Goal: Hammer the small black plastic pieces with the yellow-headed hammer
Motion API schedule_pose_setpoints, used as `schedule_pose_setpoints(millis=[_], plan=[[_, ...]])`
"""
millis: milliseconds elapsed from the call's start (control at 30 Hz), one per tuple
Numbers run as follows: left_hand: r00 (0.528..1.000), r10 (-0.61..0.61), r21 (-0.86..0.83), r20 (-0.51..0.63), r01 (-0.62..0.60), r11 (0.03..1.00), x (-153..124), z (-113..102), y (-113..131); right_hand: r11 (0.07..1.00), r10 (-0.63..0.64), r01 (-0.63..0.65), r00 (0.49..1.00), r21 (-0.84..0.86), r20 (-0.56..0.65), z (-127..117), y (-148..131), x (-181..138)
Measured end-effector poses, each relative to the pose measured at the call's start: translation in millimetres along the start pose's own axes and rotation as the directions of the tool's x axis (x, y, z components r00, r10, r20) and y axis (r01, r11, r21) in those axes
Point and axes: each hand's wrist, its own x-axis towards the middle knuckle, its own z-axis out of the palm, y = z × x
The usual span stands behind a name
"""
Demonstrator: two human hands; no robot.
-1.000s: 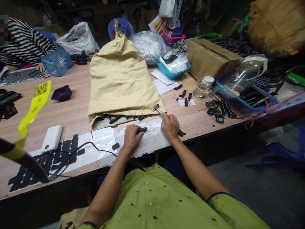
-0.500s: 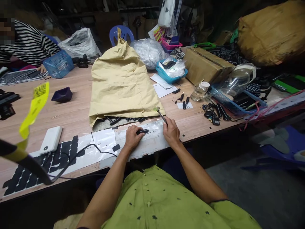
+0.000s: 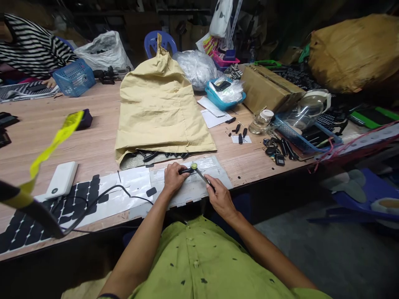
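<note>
My left hand [image 3: 174,179] is closed on a small black part [image 3: 186,170], pressing it to the pale work board [image 3: 183,193] at the table's front edge. In my right hand [image 3: 220,196] is a small hammer [image 3: 201,174] with a yellow-green head and a dark grip. The hammer's head is at the free end of the black part; whether it touches I cannot tell. Just behind my hands a large cream cloth bag [image 3: 162,112] lies with its mouth toward me, and black pieces [image 3: 152,156] show inside.
Left of the board are a sheet of black stickers [image 3: 77,199], a white power bank [image 3: 62,179] and a black cable [image 3: 109,189]. To the right lie a glass jar [image 3: 261,121], keys [image 3: 274,149] and a blue basket [image 3: 307,137]. A person in striped sleeves [image 3: 37,45] sits far left.
My right hand has swung the hammer's head left and down, from over the bag's corner to the black part. My left hand has stayed in place on the part.
</note>
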Motion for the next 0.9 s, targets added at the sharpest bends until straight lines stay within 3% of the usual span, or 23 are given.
schedule_pose_setpoints(millis=[367,500,700,900], plan=[[1.0,-0.011,0.014,0.02,0.011,1.0,-1.2,1.1,5.3,0.999,-0.042,0.043,0.998,-0.006,0.043,11.0,-9.2,0.6],[1.0,-0.003,-0.009,0.011,0.003,1.0,-1.8,1.4,6.3,0.999,-0.028,0.027,0.999,-0.035,-0.034,7.9,-0.2,11.9],[1.0,0.011,-0.006,0.012,-0.011,1.0,-2.7,0.1,5.8,0.937,0.029,-0.083,0.987,-0.34,-0.16,-5.3,25.9,59.3],[1.0,0.007,0.009,0.026,-0.008,1.0,-0.4,-2.0,4.6,0.822,0.031,-0.127,0.983,-0.556,-0.179,8.0,35.9,78.9]])
